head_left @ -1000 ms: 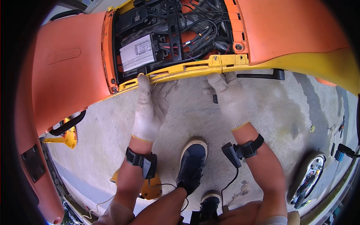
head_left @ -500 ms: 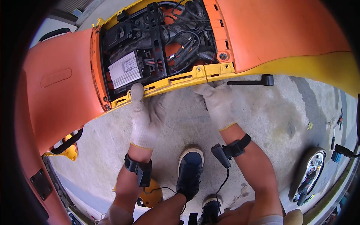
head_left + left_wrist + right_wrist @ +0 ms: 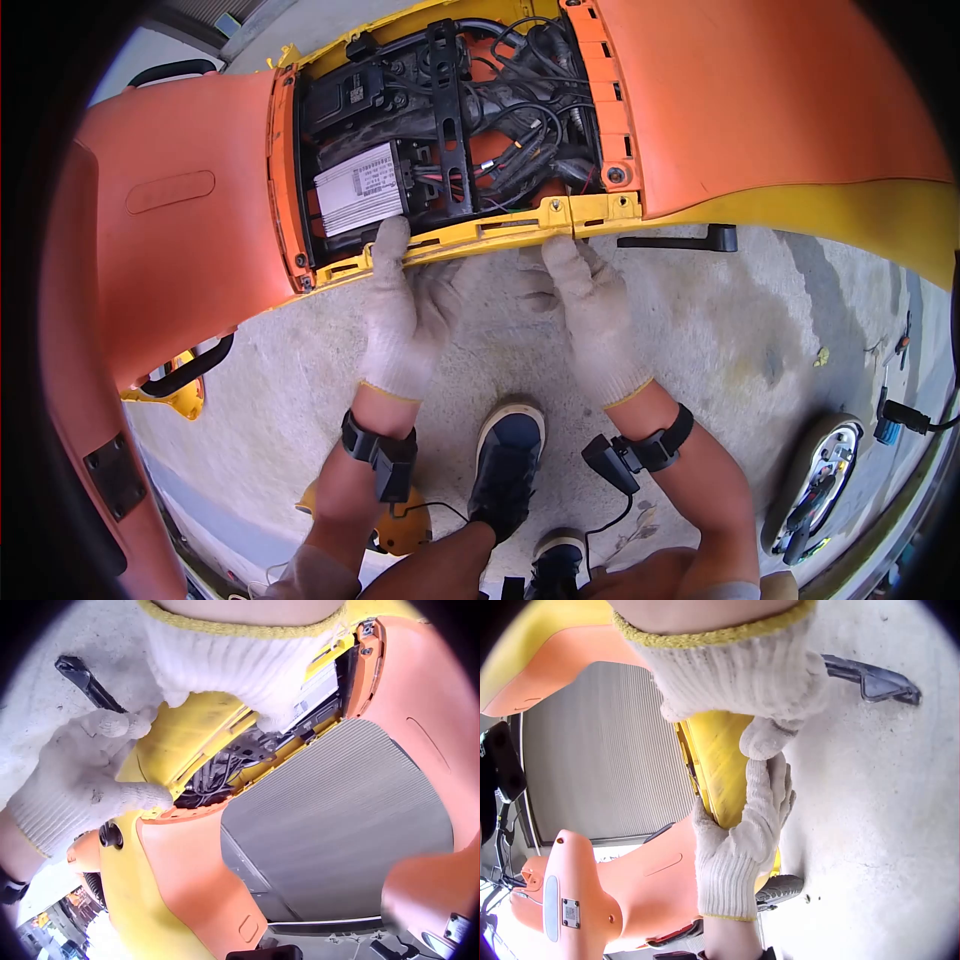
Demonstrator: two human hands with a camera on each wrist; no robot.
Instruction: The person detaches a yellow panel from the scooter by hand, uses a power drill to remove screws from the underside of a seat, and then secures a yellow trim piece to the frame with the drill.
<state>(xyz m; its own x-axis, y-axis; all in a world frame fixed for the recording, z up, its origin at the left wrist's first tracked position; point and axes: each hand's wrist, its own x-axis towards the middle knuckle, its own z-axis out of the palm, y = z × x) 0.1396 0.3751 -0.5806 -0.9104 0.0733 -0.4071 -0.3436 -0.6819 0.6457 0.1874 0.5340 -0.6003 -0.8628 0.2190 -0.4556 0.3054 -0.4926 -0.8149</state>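
An orange and yellow scooter (image 3: 190,220) lies across the head view, its middle bay open. A yellow side panel (image 3: 480,236) runs along the bay's near edge. In a white knit glove, my left hand (image 3: 405,315) grips this panel, thumb over the upper edge, fingers low on the outer face. Farther right along the panel, my gloved right hand (image 3: 592,305) grips it with the thumb at the top edge and fingers beneath. The right wrist view shows the panel (image 3: 724,761) between both hands. Inside the bay sit a silver finned box (image 3: 358,190) and black cables (image 3: 530,140).
A black foot lever (image 3: 690,240) sticks out right of the right hand. A shell-shaped tray (image 3: 815,490) with tools stands on the concrete floor at the right, near a screwdriver (image 3: 903,345). Yellow parts (image 3: 180,400) lie at the left.
The view shifts left and back right. The right hand's thumb has straightened up along the panel's edge, while the left hand keeps its place on the panel.
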